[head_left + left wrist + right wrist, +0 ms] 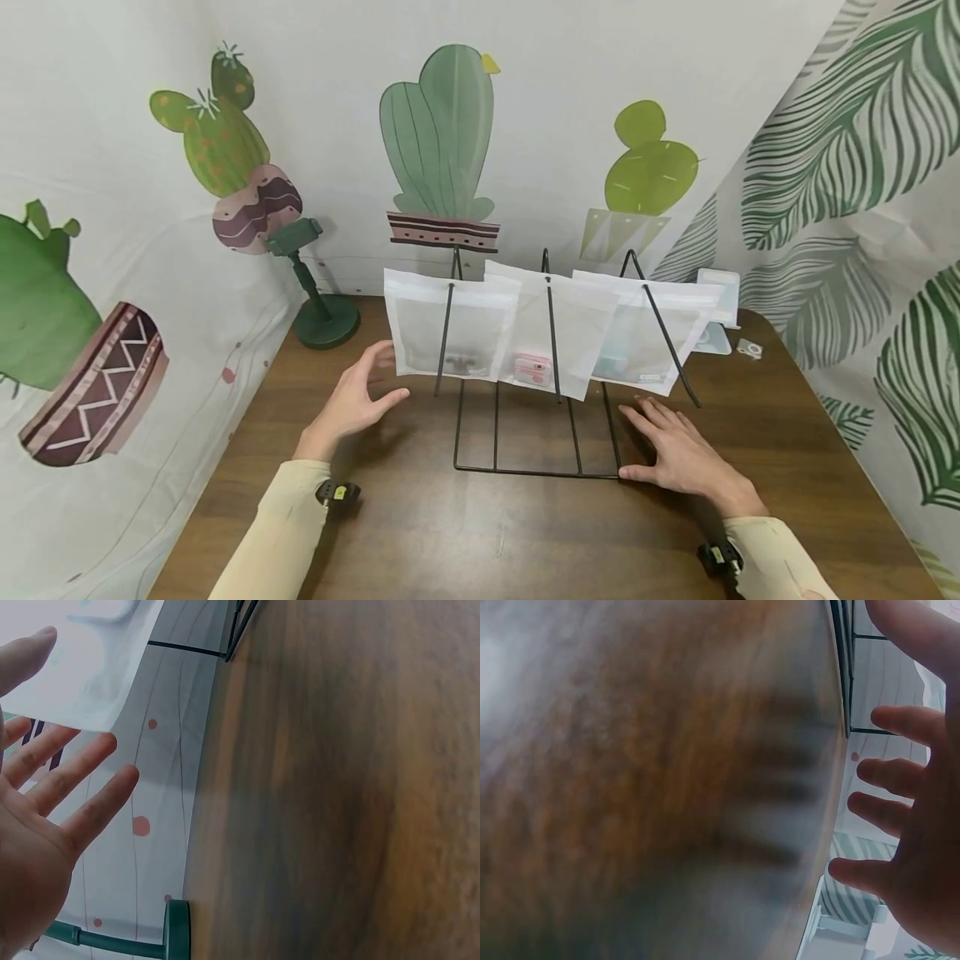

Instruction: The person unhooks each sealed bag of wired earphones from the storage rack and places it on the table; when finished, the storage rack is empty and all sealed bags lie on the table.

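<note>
A black wire rack [537, 473] stands on the table, with three hanging prongs. From these prongs hang a left zip bag [420, 321], a middle zip bag [581, 333] with something pink and white low inside, and a right zip bag [678, 321] holding something pale blue. The left bag's contents look grey and blurred. My left hand [352, 408] is beside the left bag's lower edge, thumb and fingers spread, gripping nothing. Near the rack base's front right corner is my right hand [678, 454], fingers spread; whether its thumb touches the wire I cannot tell.
At the back left stands a green stand with a round base [327, 321]. Behind the right bag are a pale blue and white stand [714, 337] and a small silver square item [750, 348]. Cactus-patterned cloth walls border the wooden table [420, 542].
</note>
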Demonstrator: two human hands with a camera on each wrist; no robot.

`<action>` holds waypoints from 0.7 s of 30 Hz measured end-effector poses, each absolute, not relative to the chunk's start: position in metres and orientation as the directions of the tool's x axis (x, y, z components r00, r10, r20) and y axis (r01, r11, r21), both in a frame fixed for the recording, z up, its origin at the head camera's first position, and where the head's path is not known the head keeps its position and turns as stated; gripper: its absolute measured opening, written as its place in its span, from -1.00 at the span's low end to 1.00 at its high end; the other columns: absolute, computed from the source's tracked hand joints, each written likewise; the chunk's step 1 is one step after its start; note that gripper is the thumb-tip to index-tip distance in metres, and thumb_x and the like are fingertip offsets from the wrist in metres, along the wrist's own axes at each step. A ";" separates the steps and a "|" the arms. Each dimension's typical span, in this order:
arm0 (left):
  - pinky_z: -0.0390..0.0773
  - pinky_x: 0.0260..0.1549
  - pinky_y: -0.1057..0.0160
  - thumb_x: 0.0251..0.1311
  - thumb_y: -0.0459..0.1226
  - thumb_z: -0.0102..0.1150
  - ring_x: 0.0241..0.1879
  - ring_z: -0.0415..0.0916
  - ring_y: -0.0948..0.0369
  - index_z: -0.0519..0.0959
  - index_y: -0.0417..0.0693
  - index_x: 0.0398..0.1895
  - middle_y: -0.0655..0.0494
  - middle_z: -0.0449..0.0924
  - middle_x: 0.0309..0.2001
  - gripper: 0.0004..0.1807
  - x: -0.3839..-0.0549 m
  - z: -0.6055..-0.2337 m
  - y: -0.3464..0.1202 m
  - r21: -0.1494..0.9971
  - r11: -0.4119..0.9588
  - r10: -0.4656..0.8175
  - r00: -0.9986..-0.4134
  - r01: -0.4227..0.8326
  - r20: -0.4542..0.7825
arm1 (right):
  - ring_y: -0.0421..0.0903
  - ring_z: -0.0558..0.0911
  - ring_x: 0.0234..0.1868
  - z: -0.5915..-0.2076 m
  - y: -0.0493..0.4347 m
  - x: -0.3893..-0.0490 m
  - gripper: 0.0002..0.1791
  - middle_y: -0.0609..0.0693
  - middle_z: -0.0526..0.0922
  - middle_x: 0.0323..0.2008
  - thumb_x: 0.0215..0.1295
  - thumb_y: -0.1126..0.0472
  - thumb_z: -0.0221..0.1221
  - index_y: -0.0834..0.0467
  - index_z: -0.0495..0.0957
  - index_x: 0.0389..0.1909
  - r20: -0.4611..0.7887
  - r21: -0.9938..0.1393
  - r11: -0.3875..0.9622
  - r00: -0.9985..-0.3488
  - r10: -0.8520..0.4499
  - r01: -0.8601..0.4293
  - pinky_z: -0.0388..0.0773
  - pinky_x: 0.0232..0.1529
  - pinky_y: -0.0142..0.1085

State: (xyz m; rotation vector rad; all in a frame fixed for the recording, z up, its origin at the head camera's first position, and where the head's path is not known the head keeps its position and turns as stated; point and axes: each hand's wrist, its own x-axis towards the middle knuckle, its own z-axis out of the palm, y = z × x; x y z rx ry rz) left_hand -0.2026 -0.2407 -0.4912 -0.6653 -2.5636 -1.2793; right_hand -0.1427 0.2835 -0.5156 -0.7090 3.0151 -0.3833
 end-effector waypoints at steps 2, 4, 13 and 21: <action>0.57 0.02 -0.12 0.09 -0.15 0.42 0.11 0.54 -0.01 0.19 0.12 0.41 -0.02 0.54 0.14 -0.16 -0.204 -0.490 -0.239 0.699 0.532 0.303 -0.878 0.478 0.370 | 0.32 0.17 0.42 -0.516 0.284 -0.143 0.09 0.31 0.19 0.43 -0.03 -0.46 0.26 0.08 0.23 0.44 0.026 -0.244 0.866 -0.896 -0.443 -0.436 0.14 0.23 0.41; 0.58 0.02 -0.09 0.08 -0.15 0.42 0.08 0.56 0.02 0.20 0.09 0.39 -0.02 0.57 0.11 -0.17 -0.204 -0.489 -0.237 0.692 0.534 0.304 -0.874 0.485 0.378 | 0.32 0.17 0.43 -0.516 0.283 -0.143 0.10 0.31 0.19 0.43 -0.03 -0.47 0.25 0.08 0.23 0.44 0.015 -0.250 0.865 -0.895 -0.445 -0.434 0.13 0.23 0.42; 0.59 -0.01 -0.07 0.07 -0.23 0.43 -0.02 0.62 0.07 0.26 0.05 0.34 0.00 0.65 0.00 -0.23 -0.209 -0.488 -0.230 0.702 0.498 0.297 -0.861 0.509 0.413 | 0.32 0.14 0.44 -0.515 0.282 -0.145 0.08 0.31 0.18 0.44 -0.03 -0.45 0.27 0.08 0.24 0.44 -0.005 -0.267 0.861 -0.892 -0.451 -0.434 0.11 0.24 0.42; 0.62 -0.06 -0.05 0.07 -0.28 0.42 -0.05 0.64 0.08 0.31 0.01 0.28 0.00 0.68 -0.03 -0.30 -0.214 -0.490 -0.225 0.699 0.476 0.292 -0.846 0.533 0.446 | 0.33 0.13 0.44 -0.516 0.281 -0.146 0.09 0.32 0.17 0.44 -0.04 -0.45 0.27 0.08 0.24 0.44 -0.012 -0.269 0.860 -0.891 -0.454 -0.434 0.10 0.25 0.42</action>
